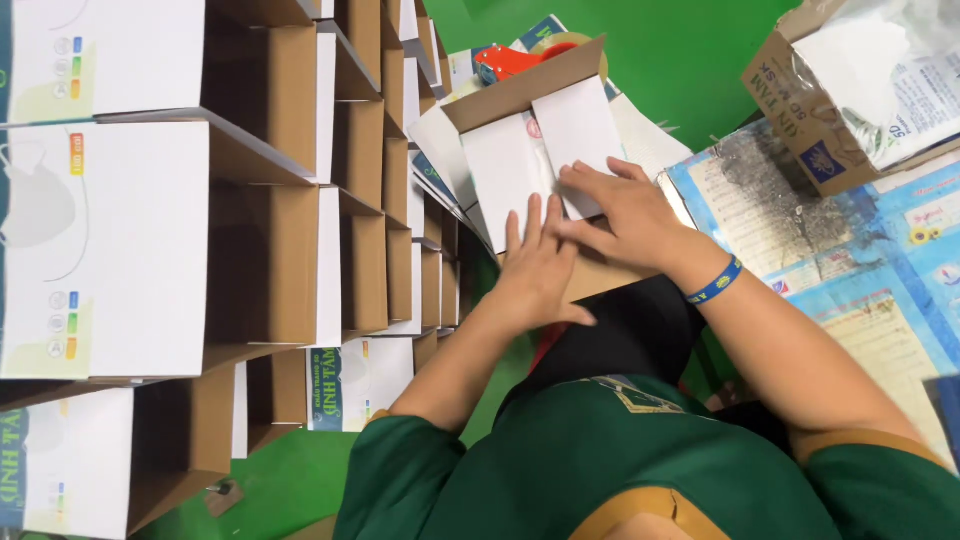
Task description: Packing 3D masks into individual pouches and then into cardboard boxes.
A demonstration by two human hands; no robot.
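Both hands are flat on the small cardboard box (535, 150) resting in the lap: left hand (535, 265) spread over the near flap, right hand (615, 210) pressing the white flap, neither gripping anything. The box looks light, thin-walled and easily creased, best held by its side walls, with stacked boxes (180, 220) just left

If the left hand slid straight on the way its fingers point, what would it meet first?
Likely the white flap of the small box: the left hand already has its fingertips at that flap's lower edge, beside the right hand.
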